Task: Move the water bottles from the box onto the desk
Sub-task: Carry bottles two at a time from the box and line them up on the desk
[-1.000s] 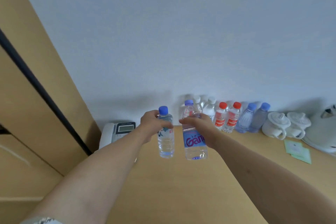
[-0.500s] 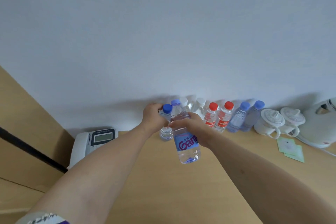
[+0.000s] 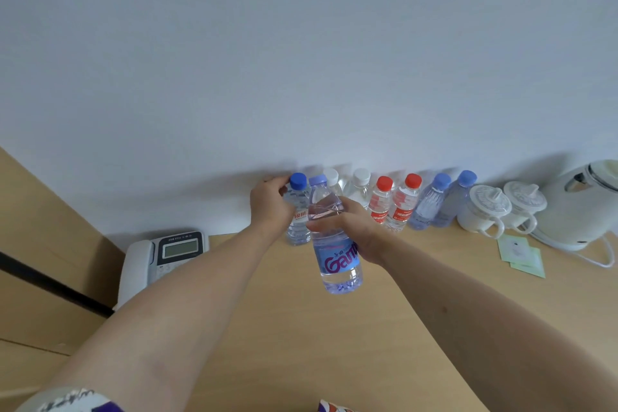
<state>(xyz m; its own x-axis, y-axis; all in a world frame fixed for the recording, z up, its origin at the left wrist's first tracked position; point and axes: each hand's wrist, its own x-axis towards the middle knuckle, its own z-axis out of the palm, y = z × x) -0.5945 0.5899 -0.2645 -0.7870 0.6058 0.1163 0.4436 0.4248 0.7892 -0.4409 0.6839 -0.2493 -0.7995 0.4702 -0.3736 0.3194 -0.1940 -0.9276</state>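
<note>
wooden desk [image 3: 301, 328] with a row of bottles [image 3: 394, 204] at the wall. left hand [image 3: 271, 207] wraps a small blue-capped bottle [image 3: 298, 211] standing upright at the row's left end. right hand [image 3: 354, 227] grips a bigger blue-label bottle [image 3: 337, 261], clear, purple cap, tilted, just in front, bottom seemingly off the desk.

Plain pale blue-grey wall [image 3: 301, 43] fills upper half of view, evenly lit, soft shadows along its base. Light wood desk [image 3: 301, 344] abuts wall below. Tan wood cabinet panel [image 3: 40, 244] with dark horizontal gap stands left of desk. White desk phone [image 3: 160, 257] sits at desk's left rear corner, against cabinet panel. White kettle [image 3: 582, 211] at desk's right rear.
</note>
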